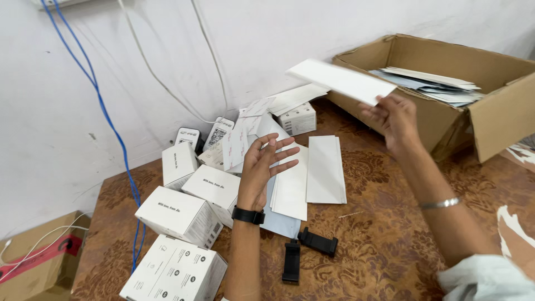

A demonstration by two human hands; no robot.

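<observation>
Our right hand [393, 117] pinches a flat white cardboard sheet [341, 81] by its lower right edge, fingers closed on it, holding it in the air just in front of the open carton [496, 120], which already holds a stack of similar sheets. Our left hand [263, 166] hangs open, fingers spread, holding nothing, just above the loose white sheets [312, 175] on the brown patterned table [390, 239]. We judge the sheet light, thin and fairly stiff: an edge pinch carries it, though it will likely bow if gripped at one corner only. Mid-edge is the safer hold. The surface looks smooth, so it is likely slippery. Small white boxes [179, 216] lie left of the loose sheets.
</observation>
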